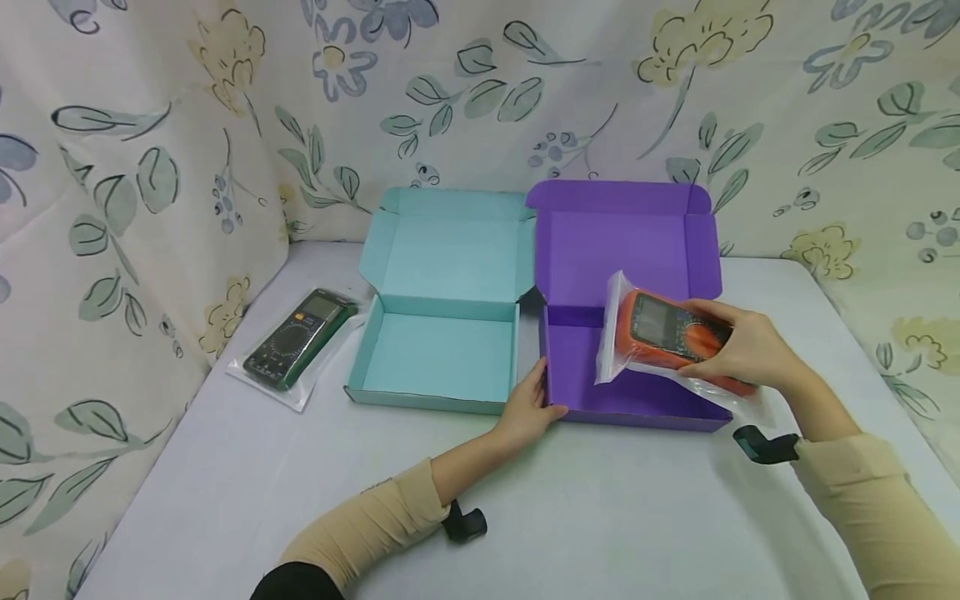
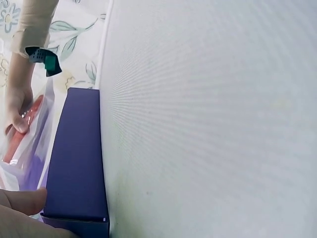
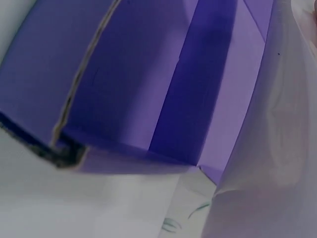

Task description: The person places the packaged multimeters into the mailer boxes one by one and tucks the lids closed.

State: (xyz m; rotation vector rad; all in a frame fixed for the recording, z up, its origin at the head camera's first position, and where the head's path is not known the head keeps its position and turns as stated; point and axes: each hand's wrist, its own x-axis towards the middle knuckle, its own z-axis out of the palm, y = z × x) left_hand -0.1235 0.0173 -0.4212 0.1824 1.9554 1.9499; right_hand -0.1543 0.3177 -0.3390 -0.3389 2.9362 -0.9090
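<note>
In the head view my right hand grips an orange multimeter by its right end. A clear plastic bag wraps the meter, which is tilted above an open purple cardboard box. The left wrist view shows the right hand pinching the bagged meter beyond the box's front wall. At the box's front left corner, my left hand holds it with thumb and fingers. Cloudy plastic fills the right side of the right wrist view, beside the purple interior.
An open teal cardboard box stands just left of the purple one, its lid raised. Farther left lies a black and green multimeter in a clear bag. A floral curtain hangs behind the white table.
</note>
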